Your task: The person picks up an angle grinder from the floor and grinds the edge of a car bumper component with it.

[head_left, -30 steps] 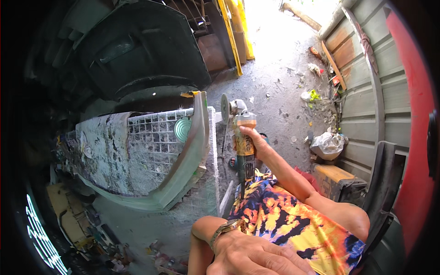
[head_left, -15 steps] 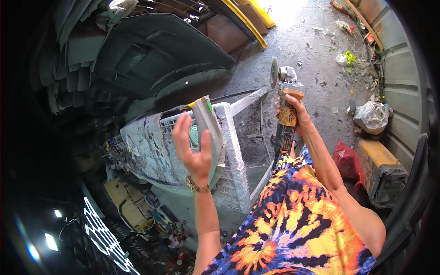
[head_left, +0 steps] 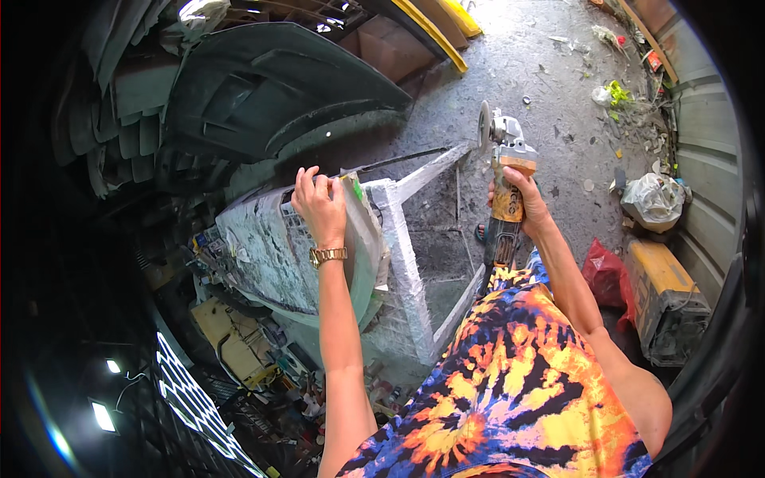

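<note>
1. At the lower edge, closest to the camera, spreads a bright tie-dyed shirt [head_left: 494, 374], with a bare arm coming up on either side.

2. Just beyond it, the right hand [head_left: 526, 199] is wrapped around the body of an angle grinder [head_left: 504, 219], held upright in front of the person and apart from the panel. The tool is probably fairly heavy, with its weight toward the metal head; its hard casing should give a firm hold at the middle, clear of the thin disc [head_left: 484, 126], which looks stiff but breakable. Whether it is spinning, I cannot tell.

3. To the left, the left hand [head_left: 320, 205], a watch [head_left: 327, 256] on its wrist, has its fingers bent and half closed at the upper end of a curved panel [head_left: 368, 239]; whether they grip it or only hover beside it, I cannot tell.

4. That greenish-grey panel lies along a white-crusted stand [head_left: 409, 275]. It looks light for its length, fairly stiff yet springy, and perhaps slick with dust; the thicker rim seems a better hold than the rough, possibly sharp end.

5. Farther off, a dark hood-like panel [head_left: 279, 95] leans beyond the stand, while a white plastic bag [head_left: 653, 201] sits on the littered floor [head_left: 550, 103] to the right.
</note>
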The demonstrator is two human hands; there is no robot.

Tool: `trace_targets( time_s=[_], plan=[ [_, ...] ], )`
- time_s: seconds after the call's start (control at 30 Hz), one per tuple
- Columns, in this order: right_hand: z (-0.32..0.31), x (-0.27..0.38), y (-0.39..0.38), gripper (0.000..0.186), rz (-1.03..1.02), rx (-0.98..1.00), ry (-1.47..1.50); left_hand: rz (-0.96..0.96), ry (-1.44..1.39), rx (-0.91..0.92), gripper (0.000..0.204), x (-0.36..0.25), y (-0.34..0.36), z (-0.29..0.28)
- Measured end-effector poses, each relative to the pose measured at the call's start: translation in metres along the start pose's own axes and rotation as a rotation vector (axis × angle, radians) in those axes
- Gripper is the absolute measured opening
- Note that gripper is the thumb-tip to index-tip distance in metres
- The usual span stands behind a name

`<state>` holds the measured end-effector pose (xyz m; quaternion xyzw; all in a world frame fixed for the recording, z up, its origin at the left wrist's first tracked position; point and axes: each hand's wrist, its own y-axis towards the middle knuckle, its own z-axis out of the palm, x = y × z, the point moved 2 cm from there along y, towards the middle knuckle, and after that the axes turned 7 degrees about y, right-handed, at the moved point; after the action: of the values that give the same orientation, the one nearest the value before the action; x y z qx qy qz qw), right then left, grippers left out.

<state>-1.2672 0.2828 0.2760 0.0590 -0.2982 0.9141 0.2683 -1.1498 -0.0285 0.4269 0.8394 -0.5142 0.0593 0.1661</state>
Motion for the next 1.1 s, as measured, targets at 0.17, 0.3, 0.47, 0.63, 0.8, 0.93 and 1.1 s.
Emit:
trace_targets(
  time_s=[0.17,0.3,0.47,0.63,0.8,0.93,1.1],
  plan=[
    [0.013,-0.014,0.000,0.042,0.103,0.075,-0.050,-0.339,-0.692,-0.316,0.022,-0.004,0.000,-0.042],
    [0.034,-0.027,0.002,0.043,0.215,0.227,-0.055,-0.224,-1.432,-0.245,0.034,-0.081,-0.039,-0.134],
    [0.067,-0.054,0.001,0.041,0.349,0.439,-0.087,0.272,-2.168,0.117,0.048,-0.178,-0.062,-0.269],
    [0.097,-0.080,-0.004,0.039,0.418,0.561,-0.110,0.648,-2.475,-0.107,0.032,-0.209,-0.080,-0.267],
    [0.084,-0.071,0.002,0.038,0.364,0.523,-0.145,0.617,-2.535,-0.239,0.041,-0.214,-0.064,-0.283],
    [0.087,-0.070,0.006,0.039,0.367,0.485,-0.150,0.614,-2.524,-0.269,0.041,-0.211,-0.063,-0.286],
    [0.093,-0.066,0.011,0.041,0.360,0.470,-0.190,0.528,-2.513,-0.283,0.041,-0.208,-0.066,-0.294]
  ],
)
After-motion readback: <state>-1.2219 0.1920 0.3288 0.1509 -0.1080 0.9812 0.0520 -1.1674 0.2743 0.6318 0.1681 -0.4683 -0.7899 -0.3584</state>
